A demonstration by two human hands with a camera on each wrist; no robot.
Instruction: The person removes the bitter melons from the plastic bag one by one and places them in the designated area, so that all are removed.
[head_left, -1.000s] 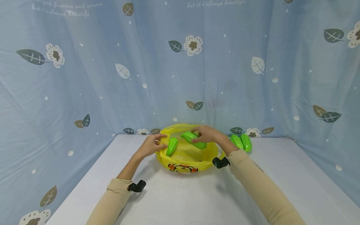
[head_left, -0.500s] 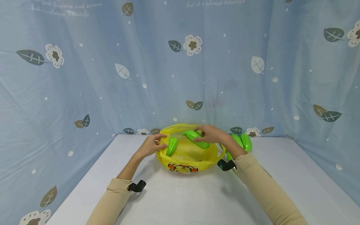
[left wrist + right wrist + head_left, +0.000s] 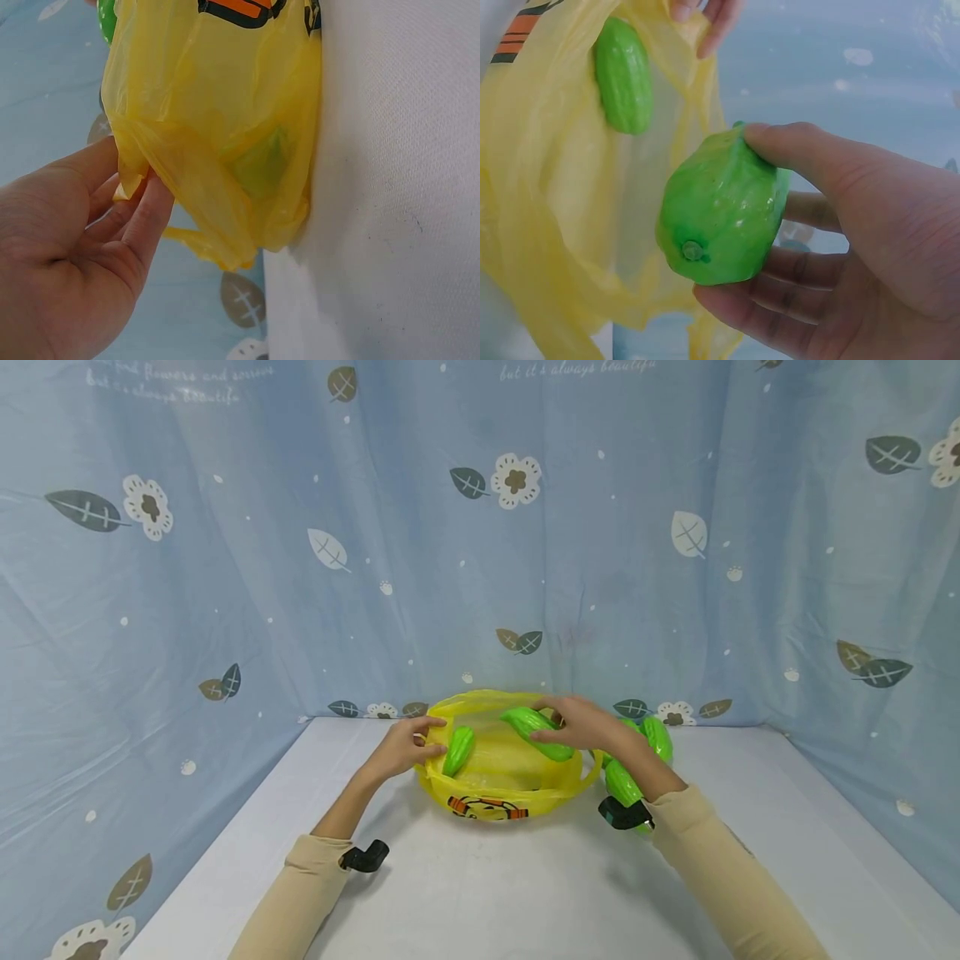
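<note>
Right hand (image 3: 588, 727) grips a ribbed green vegetable (image 3: 538, 732) above the open mouth of a yellow bag (image 3: 491, 797); left hand (image 3: 397, 749) pinches the bag's rim. Second vegetable (image 3: 459, 752) leans inside, near the left hand. More green vegetables (image 3: 658, 739) on the white desk (image 3: 480, 893), right of the bag, partly hidden by the forearm. Patterned blue curtain (image 3: 420, 543) behind.

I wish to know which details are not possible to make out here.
Head view: the exact number of green vegetables right of the yellow bag; the right forearm covers part of them.
Head view: the curtain lettering at upper left; too blurred to read fully.
Left wrist view: the outline of the green shape inside the bag; the bag's wall veils it.
Right wrist view: most of the left hand; the top edge cuts it off.
</note>
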